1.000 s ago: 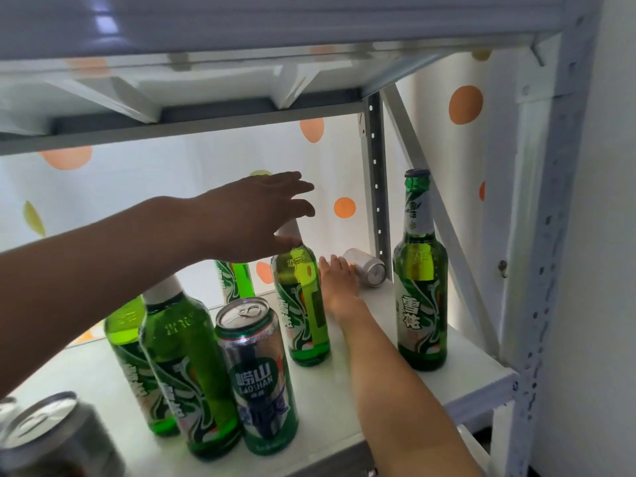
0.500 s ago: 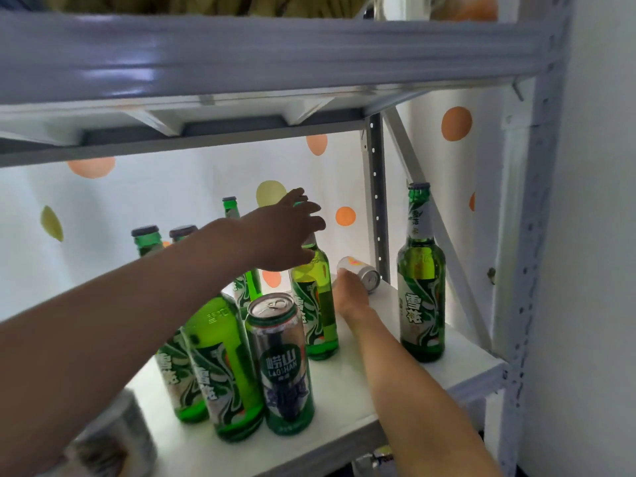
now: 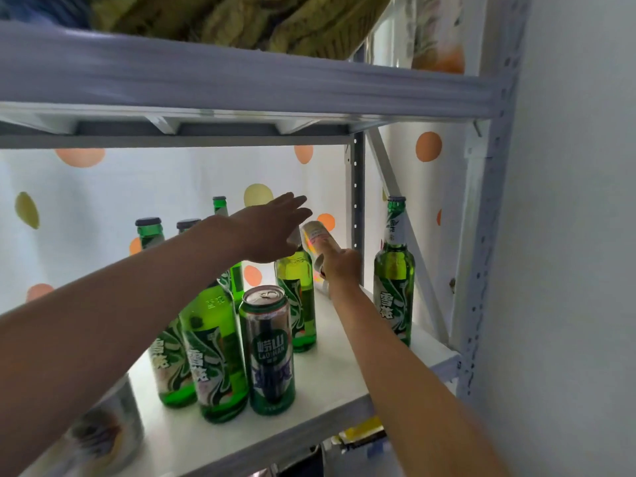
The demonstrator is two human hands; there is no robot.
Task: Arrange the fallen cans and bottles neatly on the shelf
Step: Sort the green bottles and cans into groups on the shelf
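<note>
Can (image 3: pixel 318 241) tilts upward from right hand's (image 3: pixel 340 268) grip.

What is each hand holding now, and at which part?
The right hand grips the pale can around its lower end, tilted off the shelf. The left hand, fingers straight, holds nothing.

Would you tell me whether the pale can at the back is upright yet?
Not yet: the pale can is tilted, leaning left, held in the right hand.
</note>
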